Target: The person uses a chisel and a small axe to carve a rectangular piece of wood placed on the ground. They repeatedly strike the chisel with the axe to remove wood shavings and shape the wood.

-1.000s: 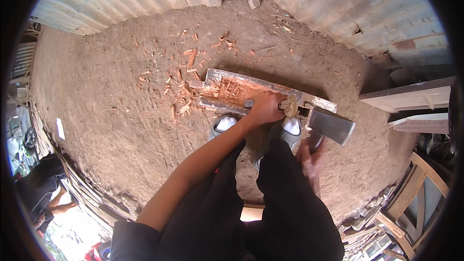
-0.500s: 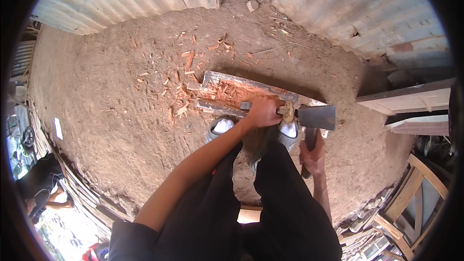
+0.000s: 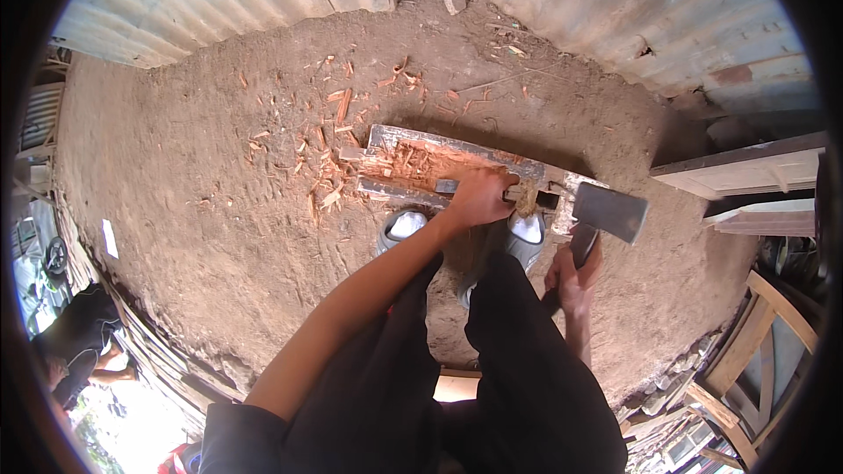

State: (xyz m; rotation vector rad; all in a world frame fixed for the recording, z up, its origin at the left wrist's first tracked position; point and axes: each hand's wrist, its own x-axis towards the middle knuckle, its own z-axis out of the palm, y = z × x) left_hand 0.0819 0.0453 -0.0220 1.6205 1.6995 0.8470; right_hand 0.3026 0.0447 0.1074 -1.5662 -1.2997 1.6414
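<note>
Left hand (image 3: 479, 197) gripped a grey metal chisel (image 3: 447, 185), right hand (image 3: 576, 283) a heavy-looking, square-headed grey hammer (image 3: 609, 213), best held by its handle (image 3: 582, 241).

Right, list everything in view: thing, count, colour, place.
hollowed wooden piece: one, weathered white-grey, reddish inside, before the feet
chisel-like tool: one, grey tip, over that piece
axe-like tool: one, grey head, right of centre
wood chips: many, reddish, in the hollow and on the ground
ground: one, brown, all around
corrugated sheets: two, pale grey, top left and right
rubble: a few pieces, pale, top centre
flat strip: one, white, far left
panels: two, pale, right
wooden frame: one, tan, lower right
other person: one, black clothing, lower left
shoes: two, grey, below the piece
trousers: one pair, black, lower centre
left hand: one, bare, around the chisel-like tool
right hand: one, bare, around the axe-like tool's handle
</note>
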